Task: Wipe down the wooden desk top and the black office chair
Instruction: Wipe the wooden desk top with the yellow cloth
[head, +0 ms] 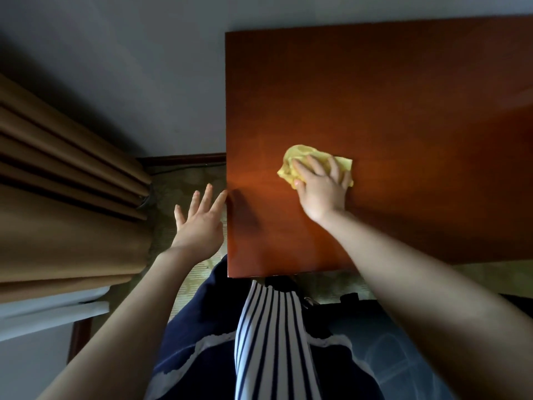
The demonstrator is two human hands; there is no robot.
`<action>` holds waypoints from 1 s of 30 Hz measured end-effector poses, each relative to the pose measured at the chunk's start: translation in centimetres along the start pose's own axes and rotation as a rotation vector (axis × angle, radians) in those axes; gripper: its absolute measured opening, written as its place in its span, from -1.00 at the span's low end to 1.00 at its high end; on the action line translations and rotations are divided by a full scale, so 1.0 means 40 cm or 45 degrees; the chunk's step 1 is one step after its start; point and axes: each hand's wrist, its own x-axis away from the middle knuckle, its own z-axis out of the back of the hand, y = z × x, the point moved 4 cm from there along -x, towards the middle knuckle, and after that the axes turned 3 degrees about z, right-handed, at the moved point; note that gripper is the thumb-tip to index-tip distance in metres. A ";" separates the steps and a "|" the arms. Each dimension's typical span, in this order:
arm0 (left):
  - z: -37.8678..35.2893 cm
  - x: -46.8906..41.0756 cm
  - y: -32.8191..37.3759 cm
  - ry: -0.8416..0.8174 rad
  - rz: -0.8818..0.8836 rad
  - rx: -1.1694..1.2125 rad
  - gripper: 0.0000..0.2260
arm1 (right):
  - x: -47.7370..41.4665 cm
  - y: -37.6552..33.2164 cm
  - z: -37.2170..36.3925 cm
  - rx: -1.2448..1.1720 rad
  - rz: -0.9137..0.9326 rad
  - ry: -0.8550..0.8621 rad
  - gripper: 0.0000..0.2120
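At the far left a brown curtain (57, 197) was seen hanging. Just right of it, the left hand (199, 226) was held off the worktop with nothing in it, its fingers (206, 194) straight and spread apart. Its forefinger tip was right at the board's left edge, though contact could not be told. The wooden worktop (403, 111) filled the right of the view. The yellow cloth (300, 157) lay crumpled on its left half, about midway between back and front edges, with its longer side running left to right. The cloth was covered by the right hand (323, 189), whose fingers (311, 164) were laid apart and flat on top, pressing rather than gripping. The thumb was set against the cloth's near edge. The larger bare stretch of wood was judged to lie to the right of the cloth and beyond it. The next stroke was therefore likely to be carried that way by the right hand. The black office chair could not be made out with certainty.
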 end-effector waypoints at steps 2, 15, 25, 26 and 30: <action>0.002 0.001 -0.003 0.011 0.022 0.007 -0.35 | 0.031 -0.074 -0.025 0.009 0.161 -0.022 -0.58; -0.008 -0.019 0.100 0.013 -0.127 -0.065 -0.40 | 0.313 -0.038 -0.067 -0.047 1.027 -0.125 -0.61; -0.031 -0.027 0.155 -0.042 -0.264 -0.142 -0.45 | 0.322 0.345 0.065 0.039 0.422 -0.081 -0.62; -0.029 -0.027 0.156 -0.043 -0.270 -0.146 -0.45 | 0.309 0.384 0.076 0.026 0.301 -0.055 -0.63; -0.023 -0.025 0.154 -0.038 -0.278 -0.154 -0.46 | 0.234 0.491 0.117 0.046 -0.069 0.017 -0.60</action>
